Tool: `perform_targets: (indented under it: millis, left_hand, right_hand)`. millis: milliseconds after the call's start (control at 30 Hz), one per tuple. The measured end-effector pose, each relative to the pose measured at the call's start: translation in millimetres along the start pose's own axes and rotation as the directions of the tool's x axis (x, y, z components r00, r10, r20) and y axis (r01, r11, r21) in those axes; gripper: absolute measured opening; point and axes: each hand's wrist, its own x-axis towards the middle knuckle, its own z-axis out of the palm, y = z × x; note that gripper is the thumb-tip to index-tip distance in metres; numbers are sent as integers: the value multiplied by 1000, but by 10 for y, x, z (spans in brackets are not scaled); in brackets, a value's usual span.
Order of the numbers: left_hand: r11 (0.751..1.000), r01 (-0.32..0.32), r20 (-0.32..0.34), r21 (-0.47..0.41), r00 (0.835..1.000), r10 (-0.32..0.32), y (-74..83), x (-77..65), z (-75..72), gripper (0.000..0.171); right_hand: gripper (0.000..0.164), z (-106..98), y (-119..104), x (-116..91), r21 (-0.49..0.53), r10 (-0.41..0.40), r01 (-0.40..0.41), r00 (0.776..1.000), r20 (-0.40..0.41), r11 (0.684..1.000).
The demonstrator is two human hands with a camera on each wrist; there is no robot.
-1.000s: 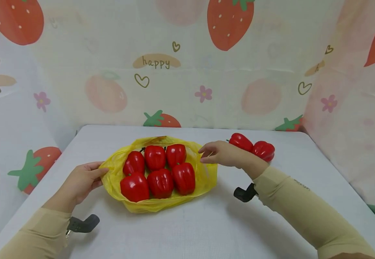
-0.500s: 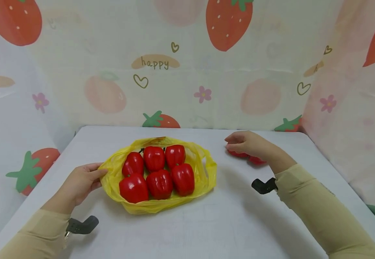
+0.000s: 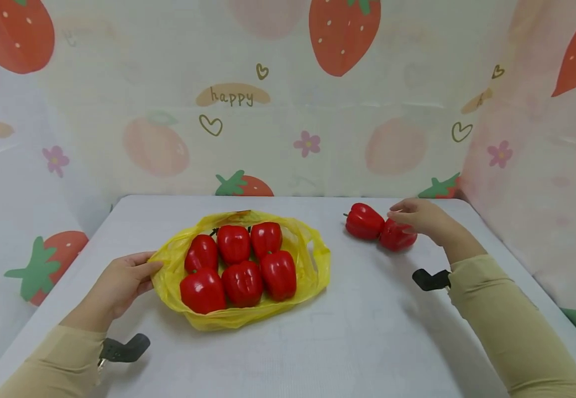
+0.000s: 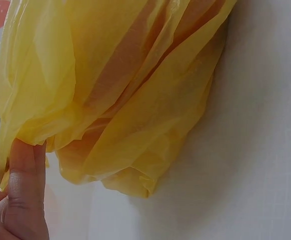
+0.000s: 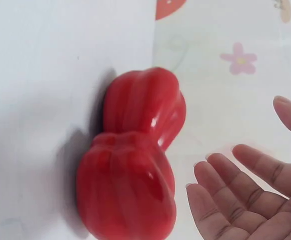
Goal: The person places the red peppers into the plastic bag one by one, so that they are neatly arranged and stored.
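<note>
In the head view my left hand pinches the left edge of a yellow plastic bag. The left wrist view has the thin plastic between the thumb and fingers. Several red bell peppers lie inside the wide bag mouth in two rows. At the back right, two more touch each other: a left bell pepper with its stem to the left, and a right bell pepper. Over the latter hovers my right hand, partly covering it. In the right wrist view the fingers are spread and hold nothing.
A white table carries everything, its far edge against a fruit-print backdrop. Bare tabletop lies between the bag and the two loose peppers. A dark wrist-worn piece juts below the right sleeve.
From beside the bag's right edge, my right hand has moved right, past the left loose pepper, to the right one. My left hand keeps its pinch on the bag. The head view has shifted slightly.
</note>
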Motion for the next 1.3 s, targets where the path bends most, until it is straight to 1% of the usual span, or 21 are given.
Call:
perform_targets:
  millis: [233, 367, 600, 800, 933, 1100, 1300]
  left_hand:
    - [1000, -11, -6, 19, 1000, 11, -11, -9, -8, 59]
    - [1000, -12, -4, 8, 1000, 12, -11, -9, -9, 58]
    - [1000, -1, -8, 1, 1000, 1, -10, -20, -6, 58]
    - [1000, -5, -14, 8, 1000, 5, -15, -28, -16, 58]
    - [1000, -2, -16, 21, 1000, 3, -20, -29, -26, 58]
    - [999, 3, -18, 33, 1000, -2, -16, -26, -23, 59]
    - [999, 11, -28, 37, 1000, -10, -16, -17, -18, 57]
  right_hand:
    - [52, -62, 158, -8, 128, 15, -9, 999, -42, 992]
    - [52, -55, 218, -14, 168, 63, -53, 996, -55, 984]
    - [67, -21, 332, 7, 235, 149, -127, 985, -82, 964]
    - [81, 7, 419, 57, 276, 215, -180, 971, -101, 944]
    - [89, 48, 457, 85, 304, 266, -229, 960, -87, 925]
    - [92, 113, 520, 128, 322, 332, -298, 941, -56, 898]
    - [92, 164, 580, 184, 339, 371, -329, 926, -66, 882]
